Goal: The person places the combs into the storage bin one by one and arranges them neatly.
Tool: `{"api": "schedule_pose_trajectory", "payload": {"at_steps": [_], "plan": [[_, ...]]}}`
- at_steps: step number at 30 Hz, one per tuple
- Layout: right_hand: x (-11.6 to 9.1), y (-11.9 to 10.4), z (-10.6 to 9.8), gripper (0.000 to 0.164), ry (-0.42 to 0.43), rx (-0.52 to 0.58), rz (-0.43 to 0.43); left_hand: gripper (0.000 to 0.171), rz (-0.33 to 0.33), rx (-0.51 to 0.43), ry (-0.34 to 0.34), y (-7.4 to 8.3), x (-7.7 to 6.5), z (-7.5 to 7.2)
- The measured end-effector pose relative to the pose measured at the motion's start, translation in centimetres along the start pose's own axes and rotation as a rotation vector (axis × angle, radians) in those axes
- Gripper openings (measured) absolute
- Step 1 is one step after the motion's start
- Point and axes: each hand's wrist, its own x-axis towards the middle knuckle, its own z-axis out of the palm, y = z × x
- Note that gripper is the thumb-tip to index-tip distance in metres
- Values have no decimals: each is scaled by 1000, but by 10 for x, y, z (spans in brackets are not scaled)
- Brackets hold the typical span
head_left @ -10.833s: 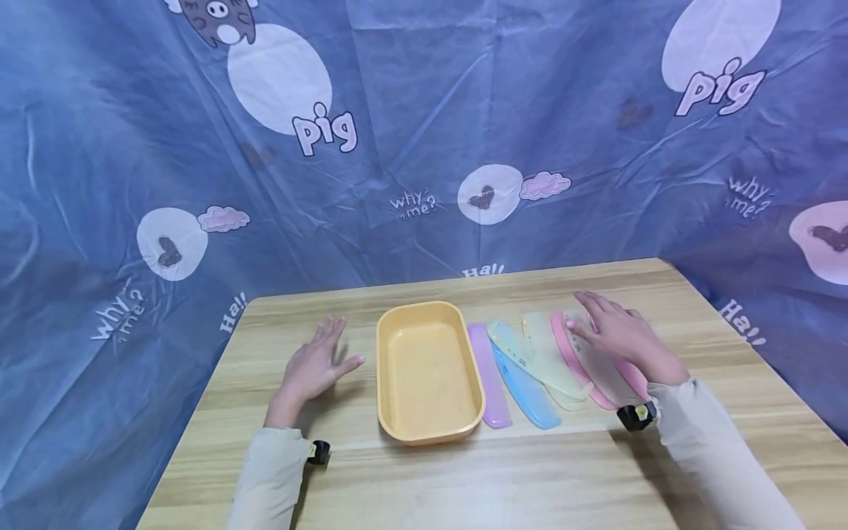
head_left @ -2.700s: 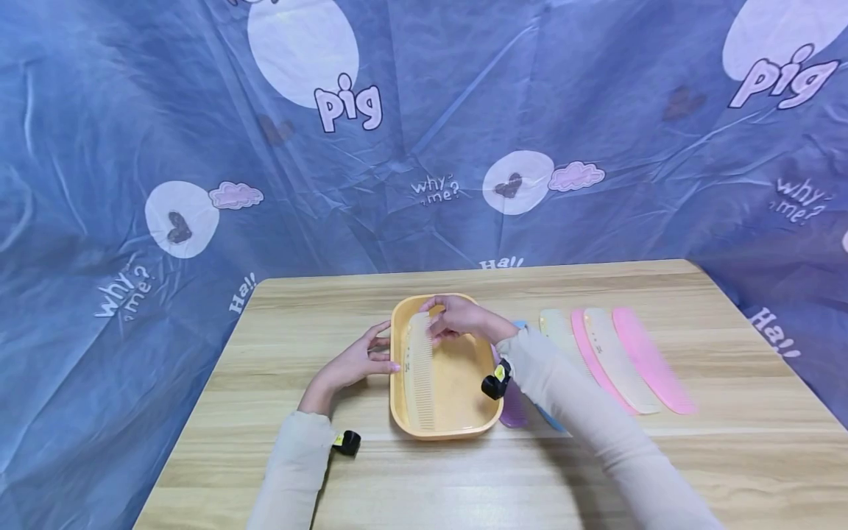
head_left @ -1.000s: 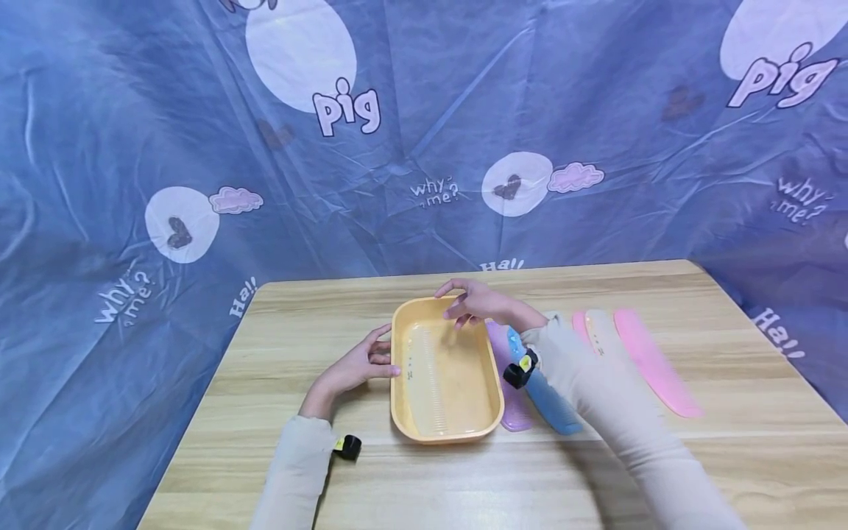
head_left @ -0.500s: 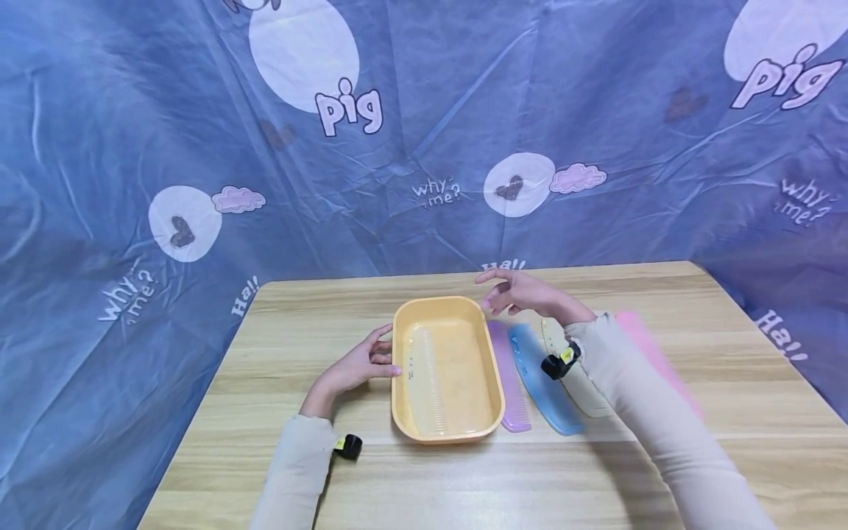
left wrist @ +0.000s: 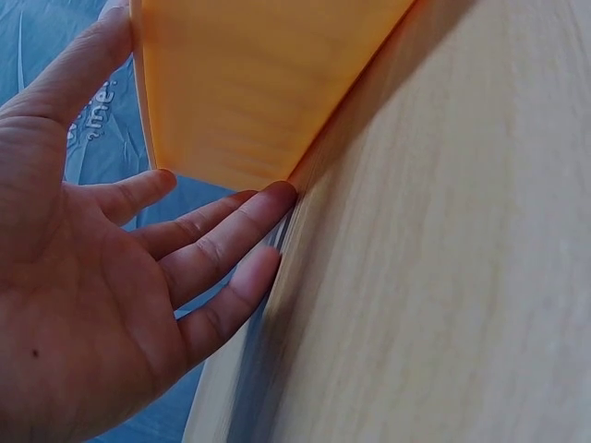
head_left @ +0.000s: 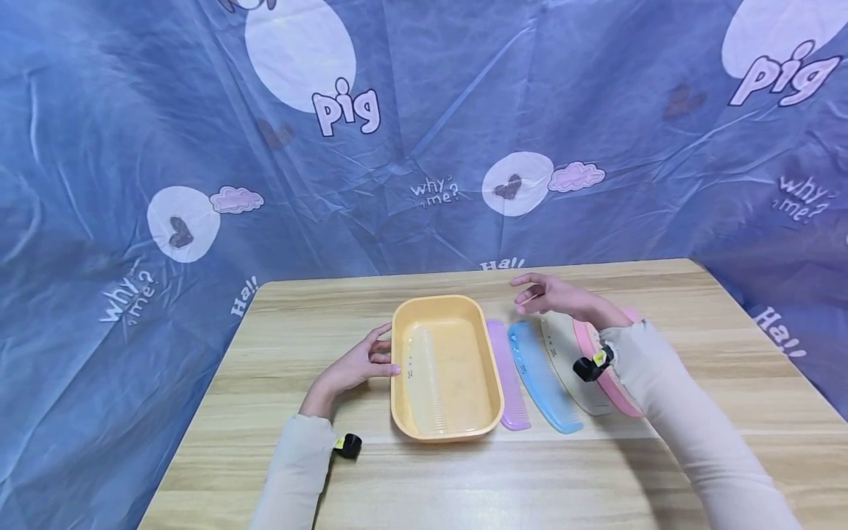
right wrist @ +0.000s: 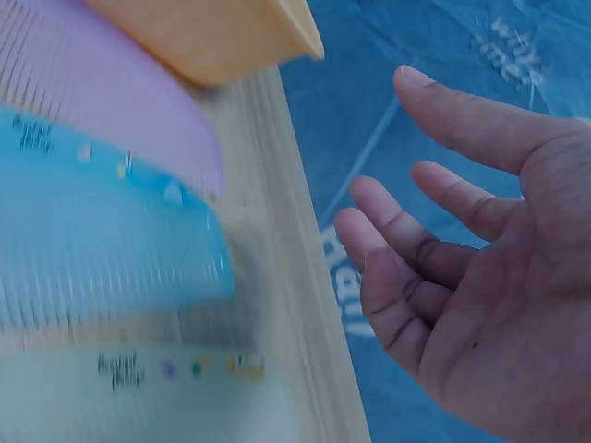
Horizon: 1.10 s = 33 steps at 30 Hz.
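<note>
Only the head view sees into the yellow tray [head_left: 467, 353], flat on the table [head_left: 450, 486]: a cream comb [head_left: 424, 383] lies lengthwise along its left side. Right of the tray, same view: purple comb [head_left: 507, 379] just beside the wall, then blue comb [head_left: 539, 375], pale comb [head_left: 568, 364] and pink comb [head_left: 626, 399], in a fanned row, the last partly hidden by the black wrist camera [head_left: 589, 366] and right sleeve [head_left: 685, 419]. Right wrist view, slightly blurred, adds dark lettering and small coloured marks on the blue and pale combs. Left wrist view gives the tray's outer wall and the palm side of the left grip [head_left: 358, 362]: thumb at the rim, fingers nearly straight and spread, tips by the wall's lower edge; touching, not wrapped round. Right grip [head_left: 556, 296] raised near the combs' far ends, holding nothing; fingers loosely bent, thumb apart from them, forearm slanting in from lower right.
</note>
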Motion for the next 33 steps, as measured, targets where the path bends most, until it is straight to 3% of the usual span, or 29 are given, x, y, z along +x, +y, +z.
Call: {"api": "schedule_pose_trajectory", "payload": {"at_steps": [11,17,25,33], "plan": [[-15,30,-14,70,-4,44,-11,99,-1,-1,1,0,-1,-1],[-20,40,-16,68,27,-42,-21,98,-9,-3,-3,-4,0,-1],[-22,43,-23,69,80,-118,85,98,-7,-3,9,-5,2,-1],[-25,47,-21,68,72,-175,103,98,-3,-9,-1,-4,3,-1]]}}
